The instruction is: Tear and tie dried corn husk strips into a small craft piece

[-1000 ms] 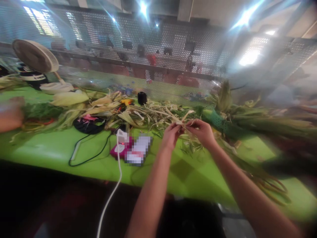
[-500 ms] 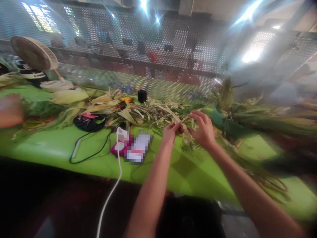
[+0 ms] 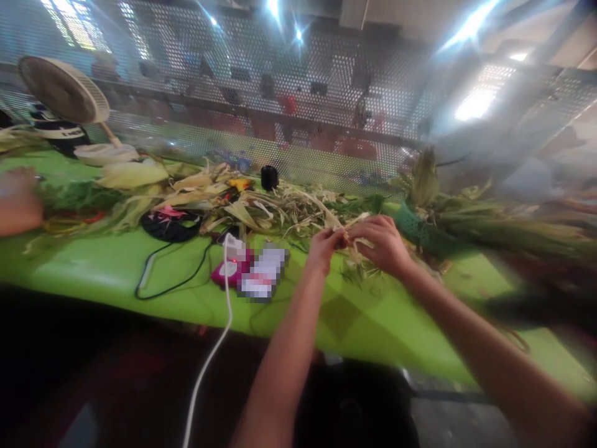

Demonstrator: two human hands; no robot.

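Observation:
My left hand (image 3: 325,247) is closed in a pinch over the green table, holding pale dry corn husk (image 3: 332,219) whose strip runs up and to the left. Facing it, my right hand (image 3: 385,244) has its fingers curled together on the same husk, the fingertips close to the left thumb. Loose ends of husk hang below the two hands. Behind them lies a tangled heap of dried husks and leaves (image 3: 293,208). The exact grip of the fingertips is small and blurred.
A phone (image 3: 263,274) and a magenta power block (image 3: 228,270) with a white cable lie left of my arms. Further off are a black pouch (image 3: 171,225), a black cylinder (image 3: 269,178) and a fan (image 3: 63,90). Green leafy bundles (image 3: 513,233) lie right. Another person's hand (image 3: 18,202) is far left.
My right hand has moved left, and its spread fingers have closed on the husk beside my left hand. The left hand keeps its pinch, nearly in place.

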